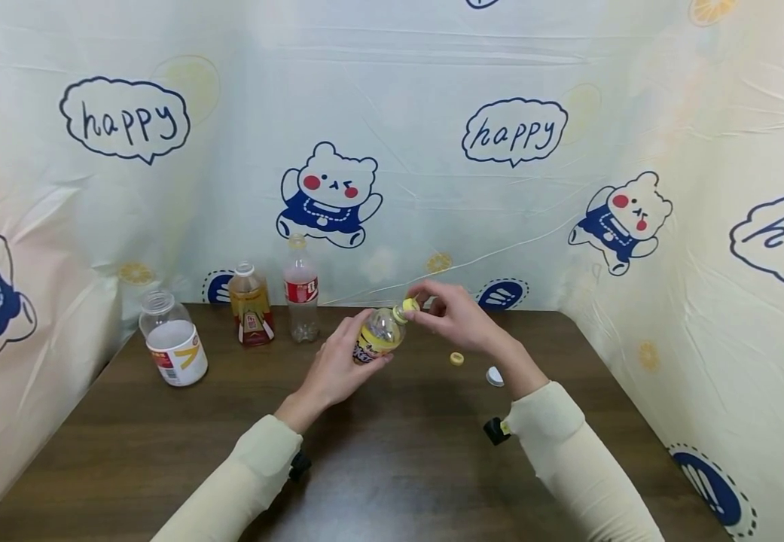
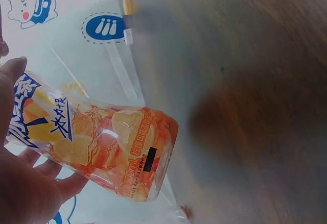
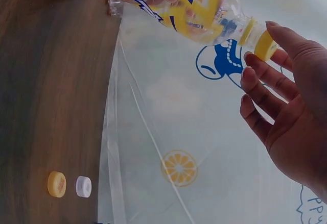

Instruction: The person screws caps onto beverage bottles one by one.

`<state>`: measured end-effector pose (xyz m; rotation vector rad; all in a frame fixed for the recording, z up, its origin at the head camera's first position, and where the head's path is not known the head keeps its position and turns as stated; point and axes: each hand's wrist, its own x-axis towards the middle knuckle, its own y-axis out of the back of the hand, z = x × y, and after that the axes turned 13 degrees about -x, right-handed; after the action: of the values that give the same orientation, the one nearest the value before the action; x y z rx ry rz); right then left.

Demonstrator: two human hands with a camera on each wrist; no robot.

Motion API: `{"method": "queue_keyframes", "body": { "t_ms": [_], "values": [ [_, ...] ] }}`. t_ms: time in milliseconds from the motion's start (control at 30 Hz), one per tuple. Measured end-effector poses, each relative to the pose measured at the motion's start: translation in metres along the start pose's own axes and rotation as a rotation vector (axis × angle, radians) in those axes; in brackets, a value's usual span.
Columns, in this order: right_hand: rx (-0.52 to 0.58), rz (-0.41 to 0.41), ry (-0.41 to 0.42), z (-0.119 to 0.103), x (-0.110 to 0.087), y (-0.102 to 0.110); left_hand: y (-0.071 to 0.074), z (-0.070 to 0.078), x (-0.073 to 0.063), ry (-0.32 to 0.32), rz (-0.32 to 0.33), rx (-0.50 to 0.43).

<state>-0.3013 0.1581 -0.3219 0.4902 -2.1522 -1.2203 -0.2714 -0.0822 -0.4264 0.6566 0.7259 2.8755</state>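
Note:
My left hand (image 1: 337, 363) grips a clear plastic drink bottle (image 1: 379, 339) with a yellow and orange label, held tilted above the table with its neck toward the right. In the left wrist view the orange lower part of the bottle (image 2: 117, 147) shows, its base clear of the fingers. My right hand (image 1: 458, 318) pinches a yellow cap (image 3: 266, 46) at the bottle's mouth between thumb and fingers. Clear neck shows between the cap and the yellow ring (image 3: 248, 30) below it. The other right fingers are spread loosely under the cap.
At the back left of the dark wooden table (image 1: 392, 459) stand a wide-mouthed jar (image 1: 178, 350), an amber bottle (image 1: 251, 309) and a clear bottle with a red label (image 1: 301, 292). A yellow cap (image 1: 456, 359) and a white cap (image 1: 495, 376) lie below my right hand. A printed curtain (image 1: 419, 203) hangs behind.

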Motion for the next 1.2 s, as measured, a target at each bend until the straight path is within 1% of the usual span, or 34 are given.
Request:
{"method": "queue_keyframes", "body": {
  "t_ms": [200, 300, 467, 733, 933, 1000, 1200],
  "values": [
    [-0.016, -0.027, 0.008, 0.001, -0.001, 0.002, -0.004, 0.003, 0.000, -0.014, -0.012, -0.013],
    [-0.028, -0.030, 0.013, 0.001, 0.000, 0.002, -0.005, 0.002, 0.000, -0.021, -0.013, -0.024],
    [-0.027, -0.039, 0.023, 0.002, 0.001, 0.000, -0.007, -0.001, 0.000, -0.002, -0.016, -0.059],
    [-0.035, -0.042, 0.038, 0.000, 0.003, -0.002, -0.009, 0.000, 0.002, 0.026, 0.029, -0.137],
    [-0.051, -0.050, 0.040, -0.004, 0.005, -0.002, -0.009, 0.001, 0.002, 0.031, 0.031, -0.160],
    [-0.055, -0.065, 0.040, -0.005, 0.005, -0.001, -0.008, 0.001, 0.002, 0.025, 0.029, -0.165],
    [-0.080, -0.159, 0.031, -0.008, 0.004, 0.007, -0.006, 0.000, 0.000, 0.031, 0.027, -0.183]
  ]
}}
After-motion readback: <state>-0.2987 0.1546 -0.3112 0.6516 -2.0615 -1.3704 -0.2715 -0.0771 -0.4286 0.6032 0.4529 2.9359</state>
